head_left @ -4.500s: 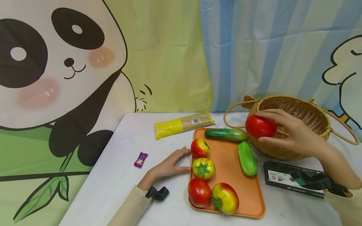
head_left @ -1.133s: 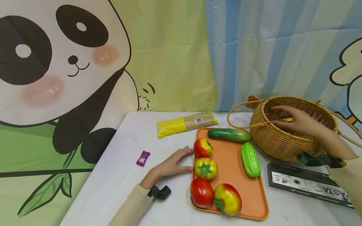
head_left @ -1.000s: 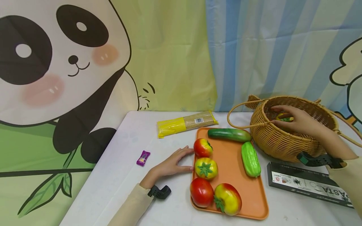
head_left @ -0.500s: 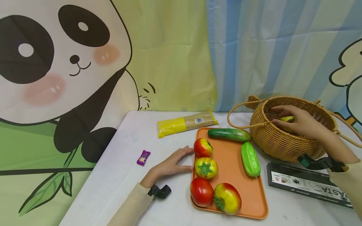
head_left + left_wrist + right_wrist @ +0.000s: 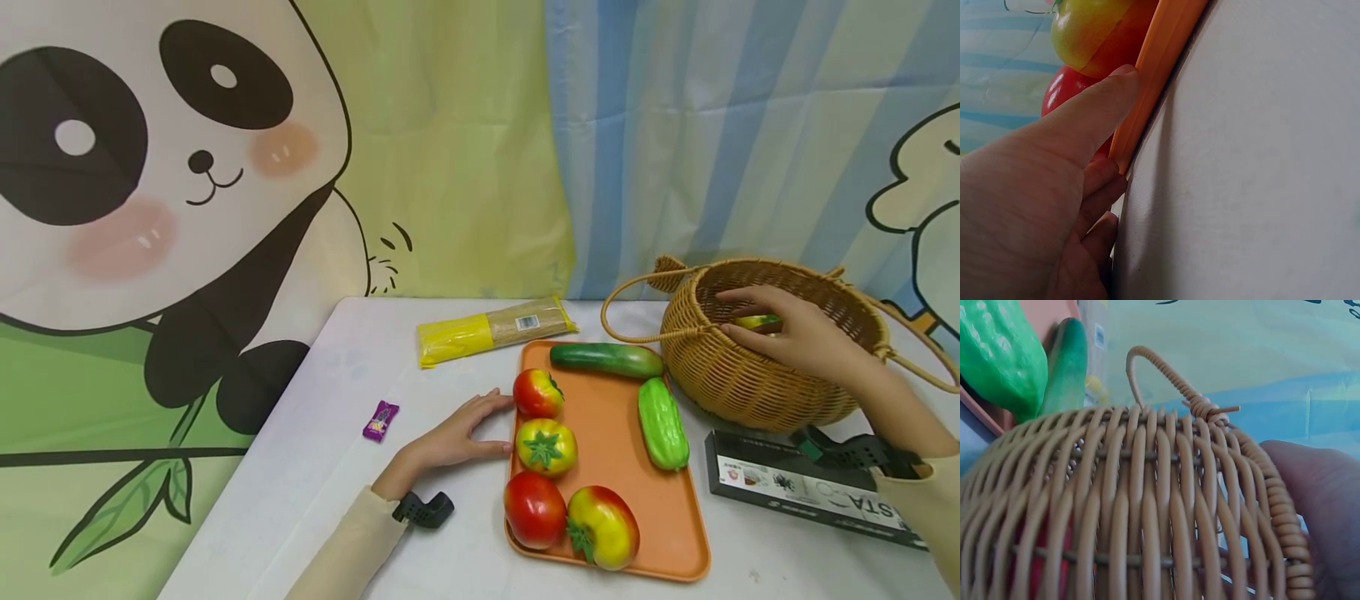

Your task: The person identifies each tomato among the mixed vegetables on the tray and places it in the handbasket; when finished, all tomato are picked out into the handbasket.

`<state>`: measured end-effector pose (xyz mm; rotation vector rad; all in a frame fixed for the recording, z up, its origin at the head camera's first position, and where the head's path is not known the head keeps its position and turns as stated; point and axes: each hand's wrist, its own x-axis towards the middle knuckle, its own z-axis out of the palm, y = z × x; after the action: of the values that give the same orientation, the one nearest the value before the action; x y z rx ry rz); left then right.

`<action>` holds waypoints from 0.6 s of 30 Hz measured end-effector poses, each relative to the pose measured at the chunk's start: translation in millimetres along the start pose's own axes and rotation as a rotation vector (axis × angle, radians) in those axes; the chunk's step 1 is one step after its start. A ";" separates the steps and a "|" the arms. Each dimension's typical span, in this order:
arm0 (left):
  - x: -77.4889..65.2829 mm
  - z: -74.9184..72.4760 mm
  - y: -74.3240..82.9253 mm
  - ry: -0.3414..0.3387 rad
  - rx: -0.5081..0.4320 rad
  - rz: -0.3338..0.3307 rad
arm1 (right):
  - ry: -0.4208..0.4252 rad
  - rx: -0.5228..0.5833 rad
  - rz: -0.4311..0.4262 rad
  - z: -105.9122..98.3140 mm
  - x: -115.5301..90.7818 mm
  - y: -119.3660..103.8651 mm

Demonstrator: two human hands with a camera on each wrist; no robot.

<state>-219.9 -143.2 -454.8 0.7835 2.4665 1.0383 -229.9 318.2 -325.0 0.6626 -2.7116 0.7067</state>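
Note:
My left hand rests on the table, loose fingers against the left rim of an orange tray; in the left wrist view its thumb touches that rim. On the tray lie tomatoes: small red-yellow, yellow, red and large yellow-red. A cucumber and a bright green bumpy gourd lie there too. My right hand reaches into the mouth of a wicker basket. A yellow-green fruit shows between its thumb and forefinger; other fingers are hidden.
Behind the tray lies a yellow noodle packet. A purple-wrapped sweet is at the left. In front of the basket lies a black-and-white pasta box. Something red shows through the weave. A printed curtain hangs behind the table.
Since the earliest frame, my right hand has gone from gripping a red tomato above the basket to reaching inside. The yellow-green fruit there has shown different sides. My left hand stays put.

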 end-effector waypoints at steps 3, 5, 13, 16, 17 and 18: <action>0.1 0.2 -0.5 0.001 0.002 0.003 | 0.048 0.029 -0.007 2.2 -3.1 -1.6; 0.0 0.2 -0.3 0.001 -0.001 0.003 | 0.092 0.063 -0.016 4.0 -5.0 -2.4; -0.7 -0.1 1.6 -0.007 -0.005 0.003 | 0.215 0.157 -0.054 8.1 -14.3 -7.2; -0.7 -0.5 1.7 -0.007 -0.004 0.003 | 0.248 0.173 -0.054 9.2 -17.2 -9.7; -0.7 -0.6 1.6 -0.005 -0.003 0.003 | 0.256 0.173 -0.057 9.8 -17.9 -10.4; -0.4 -0.7 1.4 -0.006 0.000 -0.002 | 0.265 0.174 -0.061 10.1 -18.7 -11.3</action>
<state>-219.4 -143.0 -453.2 0.7826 2.4621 1.0338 -209.6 311.0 -335.8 0.6368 -2.3990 0.9499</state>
